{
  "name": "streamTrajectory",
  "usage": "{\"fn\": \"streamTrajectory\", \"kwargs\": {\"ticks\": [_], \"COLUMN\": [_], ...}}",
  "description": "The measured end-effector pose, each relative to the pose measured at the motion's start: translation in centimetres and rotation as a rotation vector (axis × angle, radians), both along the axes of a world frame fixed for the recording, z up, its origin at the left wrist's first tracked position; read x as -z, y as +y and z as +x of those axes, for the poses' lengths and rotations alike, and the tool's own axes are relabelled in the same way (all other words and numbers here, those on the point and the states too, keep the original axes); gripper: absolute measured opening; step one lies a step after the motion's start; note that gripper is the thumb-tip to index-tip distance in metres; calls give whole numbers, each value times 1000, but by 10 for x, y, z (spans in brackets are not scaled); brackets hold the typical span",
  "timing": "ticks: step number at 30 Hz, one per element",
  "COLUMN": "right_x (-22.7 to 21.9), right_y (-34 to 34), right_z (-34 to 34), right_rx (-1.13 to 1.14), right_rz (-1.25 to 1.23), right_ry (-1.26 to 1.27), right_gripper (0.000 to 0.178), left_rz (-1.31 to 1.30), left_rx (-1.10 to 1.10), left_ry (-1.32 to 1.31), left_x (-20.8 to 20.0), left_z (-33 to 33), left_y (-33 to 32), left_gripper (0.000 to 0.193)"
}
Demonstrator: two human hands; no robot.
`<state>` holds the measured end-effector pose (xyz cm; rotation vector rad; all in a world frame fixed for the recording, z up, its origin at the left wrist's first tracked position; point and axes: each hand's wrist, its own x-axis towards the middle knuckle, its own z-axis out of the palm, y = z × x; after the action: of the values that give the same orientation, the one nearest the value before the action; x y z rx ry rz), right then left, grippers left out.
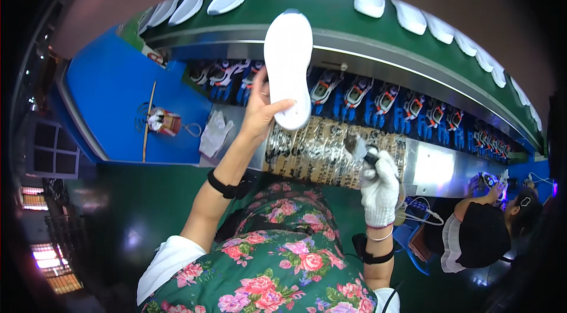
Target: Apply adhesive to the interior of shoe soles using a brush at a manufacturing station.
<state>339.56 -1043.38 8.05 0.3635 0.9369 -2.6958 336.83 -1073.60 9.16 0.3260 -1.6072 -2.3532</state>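
Observation:
My bare left hand (258,111) grips a white shoe sole (287,59) near its lower end, with the thumb lying across its face. The sole stands up in front of the green conveyor and has a small dark patch at its top edge. In a white knit glove, my right hand (381,187) is closed on the black handle of a brush (357,146). The brush's dark bristles point up and left, over the plastic-covered cardboard (319,150) on the workbench. Brush and sole are apart.
Several white soles (409,17) line the green conveyor belt (331,11). Below it, shoe uppers (356,93) stand in a row on blue supports. A white glove (215,134) lies at the bench's left, near a blue table (112,94). A co-worker (478,230) sits at the right.

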Motion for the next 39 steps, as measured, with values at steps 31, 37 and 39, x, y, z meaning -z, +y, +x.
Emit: {"fn": "streamTrajectory", "kwargs": {"ticks": [31, 37, 39], "right_x": [-61, -48, -52], "right_y": [-58, -57, -58], "right_z": [1, 7, 9], "right_rx": [30, -90, -51], "right_rz": [1268, 972, 1040], "right_ry": [1360, 1177, 1057], "right_gripper": [34, 30, 28], "left_rz": [945, 994, 727], "left_rx": [843, 564, 395], "left_ry": [306, 118, -125], "left_x": [46, 35, 27], "left_z": [70, 66, 64], "left_y": [80, 75, 76], "left_gripper": [96, 95, 96]}}
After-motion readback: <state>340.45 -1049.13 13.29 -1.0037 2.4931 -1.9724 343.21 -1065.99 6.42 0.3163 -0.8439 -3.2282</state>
